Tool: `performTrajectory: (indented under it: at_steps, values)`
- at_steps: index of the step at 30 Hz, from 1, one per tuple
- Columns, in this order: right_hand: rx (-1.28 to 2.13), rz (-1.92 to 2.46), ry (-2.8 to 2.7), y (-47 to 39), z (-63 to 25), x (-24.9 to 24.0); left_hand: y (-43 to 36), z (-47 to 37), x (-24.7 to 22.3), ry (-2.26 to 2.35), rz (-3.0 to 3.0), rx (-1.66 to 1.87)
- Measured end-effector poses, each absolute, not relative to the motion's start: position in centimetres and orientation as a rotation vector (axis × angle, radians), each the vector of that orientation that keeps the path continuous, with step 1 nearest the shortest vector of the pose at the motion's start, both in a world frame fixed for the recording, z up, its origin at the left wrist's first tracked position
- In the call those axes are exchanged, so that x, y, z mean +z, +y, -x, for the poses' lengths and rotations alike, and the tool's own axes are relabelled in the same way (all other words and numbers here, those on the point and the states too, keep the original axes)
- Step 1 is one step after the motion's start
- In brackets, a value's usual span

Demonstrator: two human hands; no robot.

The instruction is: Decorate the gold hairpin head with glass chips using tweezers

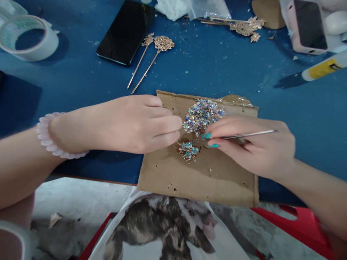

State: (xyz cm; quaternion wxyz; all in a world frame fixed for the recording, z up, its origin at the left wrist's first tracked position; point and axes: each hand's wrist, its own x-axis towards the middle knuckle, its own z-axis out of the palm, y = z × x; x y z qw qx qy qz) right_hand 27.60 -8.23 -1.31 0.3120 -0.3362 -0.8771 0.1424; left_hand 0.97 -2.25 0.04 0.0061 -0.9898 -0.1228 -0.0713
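My left hand (pixel 143 124) is closed over the left part of the cardboard, fingers pinched on the stem of a gold hairpin. The hairpin's openwork head (pixel 188 151) sticks out past the fingertips, partly filled with turquoise chips. My right hand (pixel 257 148), with teal nails, grips a slim metal tool (pixel 252 134) between thumb and fingers; its working tip is hard to make out, so tweezers or a pick I cannot tell. The right fingertips are just right of the hairpin head, at the lower edge of a pile of multicoloured glittering chips (pixel 202 115).
The cardboard sheet (pixel 200 184) lies at the table's front edge. Beyond it are two gold hairpins (pixel 164 43), a black phone (pixel 126 32), a tape roll (pixel 29 38), more hairpins (pixel 245 27), a pink-framed device (pixel 309 27) and a yellow-labelled glue tube (pixel 325 68).
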Motion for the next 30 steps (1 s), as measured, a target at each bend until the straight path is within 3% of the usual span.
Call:
performTrajectory:
  at_steps: [3, 30]
  values:
    - [0.380, 0.865, -2.306, -8.20, -27.54, -1.34, -2.02, -1.10, 0.23, -0.183, 3.102, -0.084]
    - [0.350, 0.879, -2.305, -8.34, -27.28, -1.50, -2.03, -1.23, 0.44, -0.155, 3.049, -0.069]
